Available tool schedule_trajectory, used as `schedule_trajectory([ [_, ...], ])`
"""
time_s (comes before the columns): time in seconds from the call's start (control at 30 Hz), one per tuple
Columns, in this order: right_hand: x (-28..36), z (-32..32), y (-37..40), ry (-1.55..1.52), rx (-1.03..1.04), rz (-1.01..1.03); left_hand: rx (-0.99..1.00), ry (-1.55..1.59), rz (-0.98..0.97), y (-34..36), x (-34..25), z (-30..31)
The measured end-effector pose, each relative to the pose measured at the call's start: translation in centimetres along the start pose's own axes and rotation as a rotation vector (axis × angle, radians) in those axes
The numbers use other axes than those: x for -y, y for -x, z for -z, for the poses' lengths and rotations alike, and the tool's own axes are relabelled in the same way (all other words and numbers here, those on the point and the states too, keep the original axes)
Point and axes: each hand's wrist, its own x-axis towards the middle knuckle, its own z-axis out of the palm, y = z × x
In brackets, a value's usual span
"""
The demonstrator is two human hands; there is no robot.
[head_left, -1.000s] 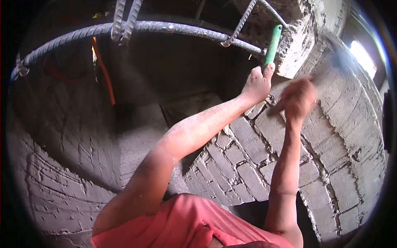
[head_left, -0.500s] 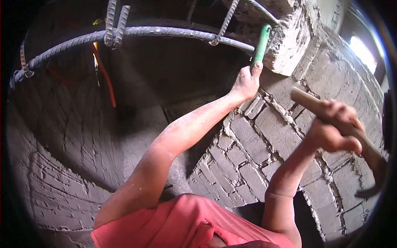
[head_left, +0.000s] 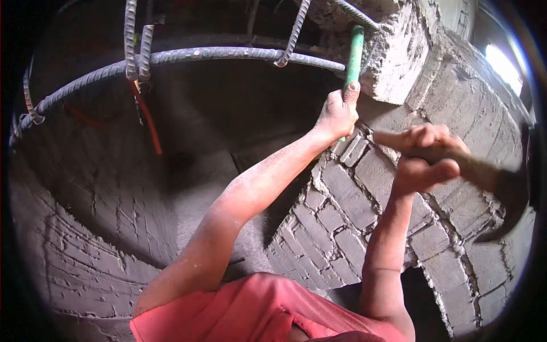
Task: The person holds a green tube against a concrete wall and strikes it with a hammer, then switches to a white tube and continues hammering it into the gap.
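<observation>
My left hand is wrapped round a green chisel, held nearly upright. Its upper end meets the underside of the rough concrete block, and a short lower end shows below my fist. My right hand grips the wooden handle of a hammer. The handle's butt points toward my left hand. The dark, curved hammer head lies at the far right, blurred by motion. Hammer and chisel are apart.
A ribbed steel bar crosses the top left and ends near the chisel, with several bent steel stirrups around it. A red-orange strip hangs below it. A brick wall stands behind my arms, with a dark opening low down.
My right hand has swung the hammer to the left and upward, closer to my left hand. The left hand and chisel have shifted slightly left in view.
</observation>
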Motion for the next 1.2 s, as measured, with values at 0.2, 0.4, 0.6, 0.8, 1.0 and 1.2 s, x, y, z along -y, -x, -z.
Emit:
schedule_trajectory([
  [0.2, -5.6, 1.3, 1.1, 0.290, 0.296, -0.529, 0.012, -0.008, -0.010, 0.4, -0.3, -0.2],
  [0.4, -0.7, 0.7, 0.4, 0.209, -0.001, -0.459, 0.127, -0.095, -0.009, 2.0, -2.1, -0.8],
  [0.6, 2.7, 2.9, 7.7, -0.333, -0.089, -0.149, 0.162, -0.465, -0.483, 4.1, 1.6, 0.7],
  [0.8, 4.3, 3.0, 7.8, -0.135, -0.038, -0.205, 0.102, -0.209, -0.316, 0.6, 1.8, 1.3],
  [1.0, 6.9, 1.2, 4.6, -0.037, 0.008, -0.073, 0.011, -0.330, -0.346, 0.5, 0.0, 0.8],
  [1.2, 2.9, 0.1, 0.5, -0.073, -0.080, -0.031, 0.008, -0.239, -0.217, 2.0, -2.0, -0.3],
])
